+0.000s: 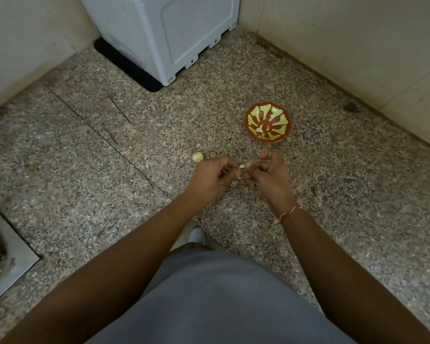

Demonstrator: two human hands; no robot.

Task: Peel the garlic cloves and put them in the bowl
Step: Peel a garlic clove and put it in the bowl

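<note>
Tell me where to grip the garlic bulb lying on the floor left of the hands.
Pinch the garlic bulb across its rounded sides, coming straight down from above. It sits free on the granite floor, apart from the left hand, with bare floor on every side, so fingers can close round its widest part.

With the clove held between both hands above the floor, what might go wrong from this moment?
1. The small pale garlic clove is only pinched between the left hand and the right hand over the bare speckled stone floor; it may slip and land there.
2. The red bowl with green pattern sits ahead and to the right, apart from the hands, so a tossed clove may miss it.
3. The pale garlic bulb lies loose on the floor beside the left hand and could be knocked away.
</note>
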